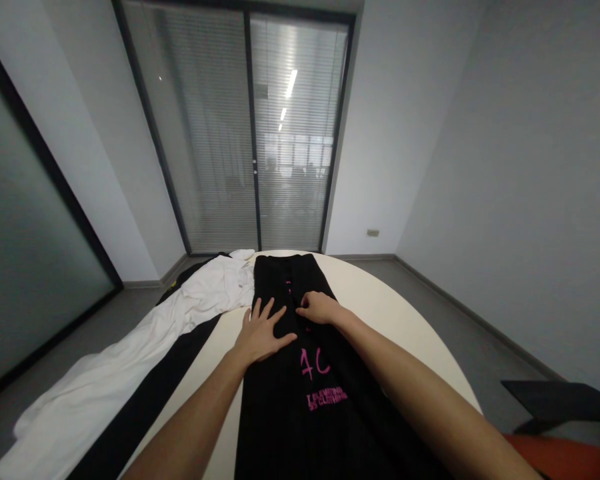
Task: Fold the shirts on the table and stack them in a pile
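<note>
A black garment with pink lettering (280,407), which looks like a pair of trousers, lies lengthwise over the table from the far edge towards me. My left hand (263,333) rests flat on its left part, fingers spread. To the right of it, my right hand (320,308) has its fingertips bent together in a pinch on the black cloth, near the fold down the middle. My right forearm crosses above the garment's right side. The near end of the garment runs out of view at the bottom.
White clothing (200,293) and dark clothing (180,373) lie along the left of the round cream table (395,307), draping over its edge. At lower right stands a chair with an orange seat (560,453). A glass door with blinds (295,200) is beyond the table.
</note>
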`<action>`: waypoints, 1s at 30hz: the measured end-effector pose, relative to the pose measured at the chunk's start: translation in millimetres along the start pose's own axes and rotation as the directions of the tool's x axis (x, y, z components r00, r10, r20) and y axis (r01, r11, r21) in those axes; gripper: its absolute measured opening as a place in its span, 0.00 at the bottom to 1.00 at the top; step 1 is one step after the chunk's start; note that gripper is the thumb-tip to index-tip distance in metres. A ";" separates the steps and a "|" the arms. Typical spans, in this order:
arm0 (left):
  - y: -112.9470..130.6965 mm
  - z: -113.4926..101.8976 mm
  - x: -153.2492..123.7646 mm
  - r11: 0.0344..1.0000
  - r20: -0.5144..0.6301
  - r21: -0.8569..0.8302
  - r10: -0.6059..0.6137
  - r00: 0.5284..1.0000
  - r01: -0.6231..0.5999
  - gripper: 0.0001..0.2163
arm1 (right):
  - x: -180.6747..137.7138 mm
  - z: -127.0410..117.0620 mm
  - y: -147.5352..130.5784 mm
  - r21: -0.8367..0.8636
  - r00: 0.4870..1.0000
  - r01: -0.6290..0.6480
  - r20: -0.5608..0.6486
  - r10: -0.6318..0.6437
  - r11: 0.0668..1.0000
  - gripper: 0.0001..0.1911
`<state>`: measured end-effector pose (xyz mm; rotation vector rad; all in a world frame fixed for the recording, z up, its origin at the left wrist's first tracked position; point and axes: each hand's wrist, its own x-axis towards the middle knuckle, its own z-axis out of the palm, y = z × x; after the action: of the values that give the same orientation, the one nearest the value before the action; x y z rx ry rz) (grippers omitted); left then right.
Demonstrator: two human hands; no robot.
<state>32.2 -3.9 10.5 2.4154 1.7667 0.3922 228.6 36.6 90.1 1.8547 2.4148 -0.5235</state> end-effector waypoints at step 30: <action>-4.5 10.0 8.9 0.979 -0.350 -0.160 -0.178 0.920 0.129 0.21 | -44.8 1.6 48.8 0.517 0.903 0.112 0.304 -0.305 0.848 0.19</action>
<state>33.4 6.5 1.0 2.1983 1.9790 0.9583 287.0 5.3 88.1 1.4206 2.3666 -1.4853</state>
